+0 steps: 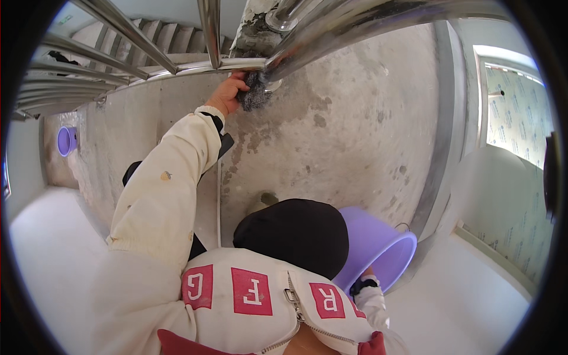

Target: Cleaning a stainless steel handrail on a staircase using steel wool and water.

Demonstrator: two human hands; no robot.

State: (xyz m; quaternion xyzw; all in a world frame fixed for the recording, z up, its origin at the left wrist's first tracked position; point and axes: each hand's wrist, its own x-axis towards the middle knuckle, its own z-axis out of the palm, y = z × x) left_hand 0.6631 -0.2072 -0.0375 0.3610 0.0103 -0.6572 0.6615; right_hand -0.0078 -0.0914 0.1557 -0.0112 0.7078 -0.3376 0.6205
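Note:
My left hand (pixel 230 91) is stretched forward and grips a dark grey, fuzzy rag (pixel 255 95). It presses the rag around the foot of a stainless steel railing post, just below the bottom rail (pixel 242 64). The thick handrail (pixel 337 33) passes close above on the right. My right hand (pixel 368 271) reaches into a purple plastic bucket (pixel 366 233) beside my knee. Only a little of that hand shows at the wrist; its fingers are hidden inside the bucket, so I cannot tell what they hold.
Steel balusters (pixel 128 40) line the left, with concrete stairs (pixel 151 37) beyond them. Another purple bucket (pixel 66 141) stands at far left. The concrete floor (pixel 355 120) has damp patches. A wall (pixel 450 75) and a window opening (pixel 514 111) covered with printed sheeting are at right.

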